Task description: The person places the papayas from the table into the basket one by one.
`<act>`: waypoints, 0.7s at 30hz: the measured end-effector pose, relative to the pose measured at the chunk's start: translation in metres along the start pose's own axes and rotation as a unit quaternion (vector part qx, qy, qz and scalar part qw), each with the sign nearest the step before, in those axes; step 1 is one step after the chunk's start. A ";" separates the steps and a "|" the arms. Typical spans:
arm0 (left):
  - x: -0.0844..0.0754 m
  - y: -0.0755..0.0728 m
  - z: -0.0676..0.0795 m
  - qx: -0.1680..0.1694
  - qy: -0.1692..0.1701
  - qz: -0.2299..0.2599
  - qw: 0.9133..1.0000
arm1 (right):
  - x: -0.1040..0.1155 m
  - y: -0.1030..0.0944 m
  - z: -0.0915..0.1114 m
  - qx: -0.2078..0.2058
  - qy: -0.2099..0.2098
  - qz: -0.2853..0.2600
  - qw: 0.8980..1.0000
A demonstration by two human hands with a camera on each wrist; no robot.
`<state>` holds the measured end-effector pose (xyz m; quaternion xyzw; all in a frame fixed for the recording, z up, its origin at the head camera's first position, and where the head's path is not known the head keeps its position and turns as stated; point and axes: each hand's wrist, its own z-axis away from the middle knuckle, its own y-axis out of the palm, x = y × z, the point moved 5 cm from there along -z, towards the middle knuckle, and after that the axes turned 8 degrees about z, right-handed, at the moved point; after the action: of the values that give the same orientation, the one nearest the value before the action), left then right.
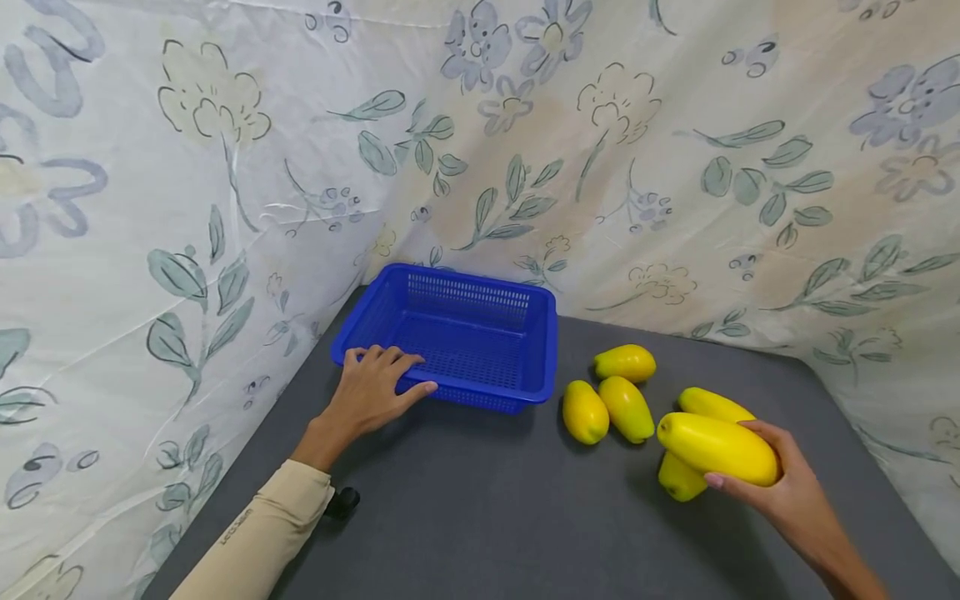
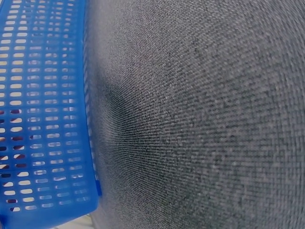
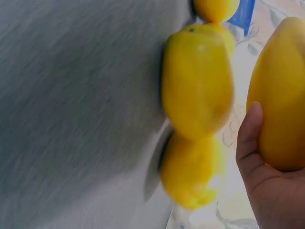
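Observation:
My left hand (image 1: 377, 390) holds the near left rim of a blue plastic basket (image 1: 551, 350), fingers hooked over it and thumb along the front. Close up in the left wrist view is the basket's slotted wall (image 2: 47, 95). On the right side, my right hand (image 1: 798, 492) grips a large yellow mango (image 1: 716, 446), raised over two more mangoes, one (image 1: 716, 404) behind it and one (image 1: 681, 479) partly hidden below. The right wrist view has the held mango (image 3: 281, 105) at its right edge, with the thumb pressed along its side.
Three yellow mangoes (image 1: 628, 408) lie close together between the basket and my right hand. Beneath everything is a dark grey tabletop (image 1: 510, 508). Floral cloth (image 1: 675, 167) hangs behind and along the sides. A small black object (image 1: 343, 503) shows at my left cuff.

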<state>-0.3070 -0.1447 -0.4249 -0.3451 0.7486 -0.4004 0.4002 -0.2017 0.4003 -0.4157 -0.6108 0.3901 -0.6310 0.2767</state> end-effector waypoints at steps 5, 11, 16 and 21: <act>0.000 0.000 -0.001 -0.001 -0.001 0.003 1.000 | 0.019 0.008 -0.005 0.015 -0.022 -0.035 0.999; 0.001 0.001 -0.001 0.001 -0.003 0.002 1.000 | 0.042 0.020 -0.012 0.028 -0.043 -0.061 0.997; 0.001 0.001 0.000 0.002 -0.004 0.004 1.000 | 0.058 0.033 -0.019 0.044 -0.049 -0.083 0.994; 0.000 0.001 0.000 0.002 -0.004 0.004 1.000 | 0.074 0.043 -0.022 0.035 -0.078 -0.095 0.992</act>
<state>-0.3069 -0.1447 -0.4259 -0.3427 0.7480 -0.3985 0.4052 -0.2368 0.3191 -0.4089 -0.6825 0.2848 -0.6183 0.2661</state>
